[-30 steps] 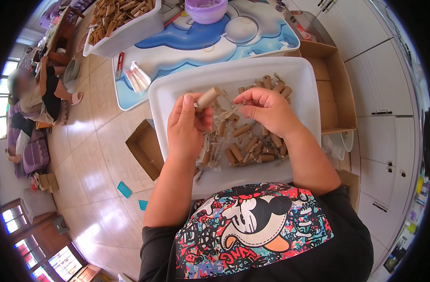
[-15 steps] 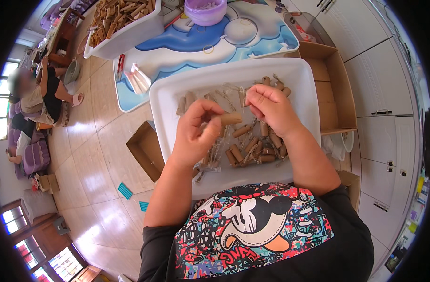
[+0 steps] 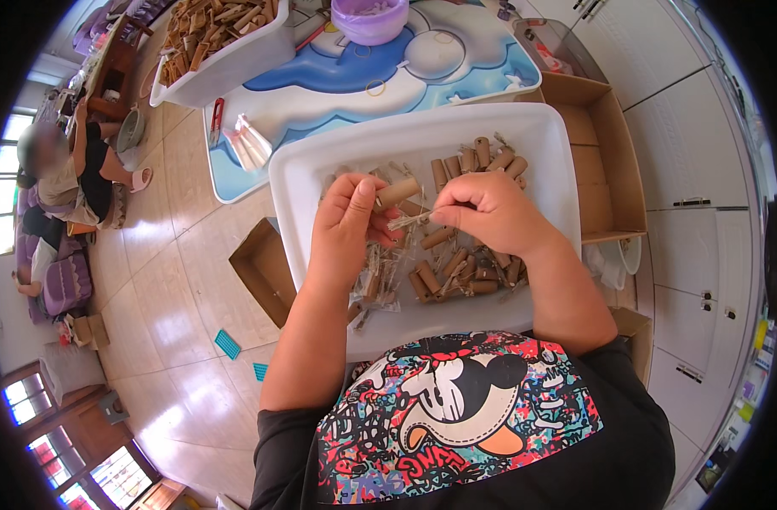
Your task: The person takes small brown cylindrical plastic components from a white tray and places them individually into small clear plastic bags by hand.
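Over a white plastic tub (image 3: 551,140), my left hand (image 3: 344,223) is closed around a short brown tube (image 3: 398,193), which tilts up to the right. My right hand (image 3: 494,208) pinches a strand of frayed twine (image 3: 412,221) just below and beside the tube's end. Whether the twine is attached to the held tube, I cannot tell. Beneath both hands lie several similar brown tubes (image 3: 452,262) with bits of twine among them. Some clear plastic wrapping (image 3: 387,285) shows near my left wrist.
A bin full of brown pieces (image 3: 210,34) stands at the far left, beside a cartoon-printed table (image 3: 320,81). On that table are a purple bowl (image 3: 371,21) and a red cutter (image 3: 217,119). Cardboard boxes (image 3: 605,157) flank the tub. A person (image 3: 74,166) sits farther left.
My right hand has come lower and slightly left, bringing the twine next to the tube. In my left hand the tube has tipped upward and the grip has turned.
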Demonstrator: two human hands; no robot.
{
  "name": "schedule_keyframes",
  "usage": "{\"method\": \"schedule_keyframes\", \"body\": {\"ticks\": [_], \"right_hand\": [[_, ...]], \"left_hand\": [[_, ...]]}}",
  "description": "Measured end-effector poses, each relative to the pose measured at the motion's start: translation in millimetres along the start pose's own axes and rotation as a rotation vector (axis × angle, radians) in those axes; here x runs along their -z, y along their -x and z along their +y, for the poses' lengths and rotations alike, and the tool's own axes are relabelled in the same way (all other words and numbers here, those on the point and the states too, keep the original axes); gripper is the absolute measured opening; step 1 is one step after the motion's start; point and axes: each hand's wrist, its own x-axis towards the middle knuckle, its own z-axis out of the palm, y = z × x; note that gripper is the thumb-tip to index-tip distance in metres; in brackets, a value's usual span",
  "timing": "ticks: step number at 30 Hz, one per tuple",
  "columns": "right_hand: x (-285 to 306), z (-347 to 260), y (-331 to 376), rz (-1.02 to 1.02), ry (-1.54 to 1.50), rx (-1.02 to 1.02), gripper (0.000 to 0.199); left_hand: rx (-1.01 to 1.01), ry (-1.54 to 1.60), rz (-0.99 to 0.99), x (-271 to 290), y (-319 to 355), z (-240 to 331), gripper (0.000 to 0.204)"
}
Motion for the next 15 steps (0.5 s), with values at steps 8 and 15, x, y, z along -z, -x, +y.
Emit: {"method": "schedule_keyframes", "body": {"ticks": [8,15], "right_hand": [[-16.3,0.8,-2.1,0.179,0.251,0.078,0.016],[-15.7,-3.0,-0.4,0.116,0.246,0.113,0.016]], "left_hand": [[0.088,0.073,-0.029,-9.9,3.9,-3.8,0.024],[0.104,0.125,0.033,-9.0,5.7,-3.1,0.021]]}}
